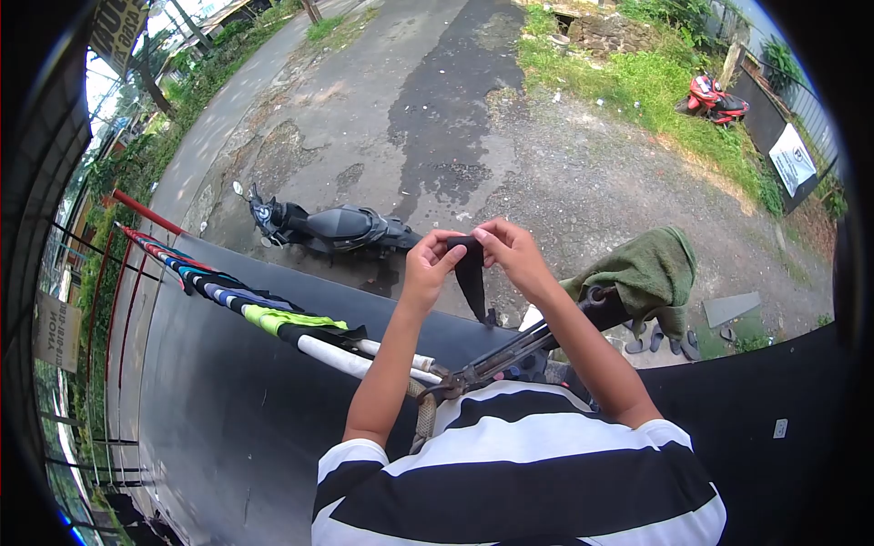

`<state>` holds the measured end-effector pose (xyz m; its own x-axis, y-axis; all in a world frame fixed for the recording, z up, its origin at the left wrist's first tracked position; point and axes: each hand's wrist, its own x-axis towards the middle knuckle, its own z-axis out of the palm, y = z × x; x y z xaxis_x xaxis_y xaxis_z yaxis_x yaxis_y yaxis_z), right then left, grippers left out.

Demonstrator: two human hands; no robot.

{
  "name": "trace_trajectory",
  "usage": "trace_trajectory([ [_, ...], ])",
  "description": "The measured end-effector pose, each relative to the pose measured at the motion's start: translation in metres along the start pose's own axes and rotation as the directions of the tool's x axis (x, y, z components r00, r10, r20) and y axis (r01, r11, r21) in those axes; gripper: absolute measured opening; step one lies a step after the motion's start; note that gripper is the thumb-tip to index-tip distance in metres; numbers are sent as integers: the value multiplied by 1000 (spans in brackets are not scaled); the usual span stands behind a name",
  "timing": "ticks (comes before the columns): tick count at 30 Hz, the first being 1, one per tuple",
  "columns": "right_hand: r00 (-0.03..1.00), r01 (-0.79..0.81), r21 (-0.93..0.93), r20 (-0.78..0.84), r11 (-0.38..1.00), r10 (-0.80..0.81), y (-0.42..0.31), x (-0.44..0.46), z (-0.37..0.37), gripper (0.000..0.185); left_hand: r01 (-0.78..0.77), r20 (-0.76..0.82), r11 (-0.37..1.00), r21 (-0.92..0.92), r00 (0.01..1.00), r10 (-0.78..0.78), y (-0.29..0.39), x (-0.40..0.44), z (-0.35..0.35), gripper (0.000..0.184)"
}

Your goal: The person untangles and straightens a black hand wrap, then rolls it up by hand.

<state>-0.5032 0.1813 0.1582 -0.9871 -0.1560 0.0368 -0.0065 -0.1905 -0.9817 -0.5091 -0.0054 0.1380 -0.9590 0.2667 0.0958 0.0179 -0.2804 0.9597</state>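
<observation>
A narrow piece of black cloth [470, 280] hangs down between my two raised hands, tapering toward its lower end. My left hand [431, 264] pinches its upper left edge between thumb and fingers. On the upper right edge, my right hand [512, 249] is closed on the same cloth. Below the hands runs a dark metal arm with a hinge [492, 366], close to my striped shirt. A green towel [654, 266] drapes over the end of a dark cylindrical part, to the right of my right forearm.
A white pole [335, 355] extends to the left, with several coloured fabric pieces [246, 305] along it. Beneath it is a dark panel [228, 409]. Beyond stand a black motorcycle [337, 223] and, far right, a red one [715, 98]. Several sandals [655, 338] lie at right.
</observation>
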Motion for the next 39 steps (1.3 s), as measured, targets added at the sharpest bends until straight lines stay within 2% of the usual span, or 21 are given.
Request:
trace_trajectory([
  [6, 998, 59, -22, 11, 998, -58, -1, -1, 0, 19, -44, 0, 999, -5, 999, 44, 0, 1, 1, 28],
  [9, 998, 61, -36, 12, 997, -61, -1, -1, 0, 20, 35, -36, 999, -24, 999, -36, -4, 2, -3, 28],
  [11, 1000, 7, 27, 24, 1000, -7, 1, 0, -2, 20, -92, -45, 994, 57, 995, 95, -7, 3, -4, 27],
  [13, 998, -48, 89, 38, 995, 45, -3, -2, -1, 22, -105, -78, 994, 33, 991, 107, -9, 4, -5, 27],
  [15, 991, 24, 51, 129, 998, -30, -7, -6, 2, 27, -119, -113, 993, 11, 986, 119, -10, 4, -7, 26],
  [18, 991, 35, 28, 130, 999, -38, -2, -3, 0, 34, -71, -115, 996, -48, 991, 65, -8, 3, -6, 29],
  [23, 992, 73, 41, 96, 996, -77, -4, -3, 1, 40, -84, -32, 996, 22, 996, 85, -1, -1, 5, 31],
  [25, 993, 69, 31, 91, 997, -72, -2, -3, 0, 42, -101, -54, 994, 32, 993, 102, 0, -1, 6, 30],
  [27, 986, 27, 14, 162, 1000, -29, 0, -1, -2, 42, -117, -75, 992, 42, 990, 120, -2, -1, 7, 29],
  [32, 984, -7, 30, 181, 1000, 2, -1, -4, 0, 41, -158, -124, 987, 40, 979, 162, -8, 1, 5, 27],
  [36, 984, -14, 29, 178, 999, 9, -1, -3, -1, 36, -146, -109, 987, 65, 982, 152, -10, 2, 4, 27],
  [37, 984, -15, 29, 178, 999, 9, -3, -2, -2, 36, -192, -59, 977, 89, 979, 197, -8, 2, 4, 28],
  [39, 979, -176, 106, 121, 979, 162, -7, -1, -3, 28, -237, -8, 965, 109, 971, 239, -6, 1, 6, 29],
])
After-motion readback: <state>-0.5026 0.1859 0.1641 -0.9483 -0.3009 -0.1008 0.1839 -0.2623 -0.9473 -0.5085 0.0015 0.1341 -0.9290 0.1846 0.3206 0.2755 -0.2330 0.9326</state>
